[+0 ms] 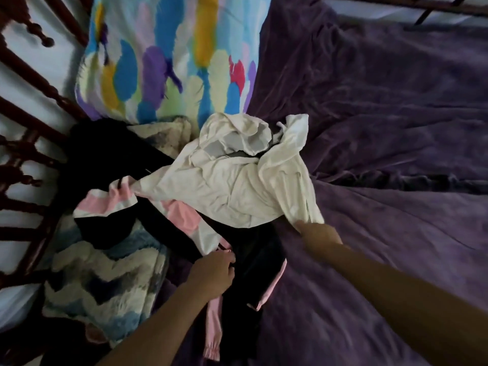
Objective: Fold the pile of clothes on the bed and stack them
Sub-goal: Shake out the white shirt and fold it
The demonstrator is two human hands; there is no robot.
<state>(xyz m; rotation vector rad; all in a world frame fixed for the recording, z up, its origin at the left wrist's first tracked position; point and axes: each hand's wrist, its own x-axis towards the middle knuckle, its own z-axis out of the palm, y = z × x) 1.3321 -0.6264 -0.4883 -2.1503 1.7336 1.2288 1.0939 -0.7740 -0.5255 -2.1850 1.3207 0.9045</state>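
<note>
Cloth in the pile looked light, limp and apt to slump, so hems and corners seemed the best holds. The crumpled white cotton shirt (232,186) lay atop the black-and-pink garment (184,220) on the purple velvety bedspread (383,128). The right hand (318,232) gripped the shirt's hem; the left hand (214,273) pinched pink trim. A feather-print pillow (169,56) and dark wooden bed frame (52,95) stood behind.

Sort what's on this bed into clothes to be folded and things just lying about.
For the job: white garment, gripped by the right hand; pink-and-black garment, held by the left hand; dark garment.
Lying about: feather-print pillow, fuzzy blue-and-white blanket, purple bedspread, wooden bed frame.
</note>
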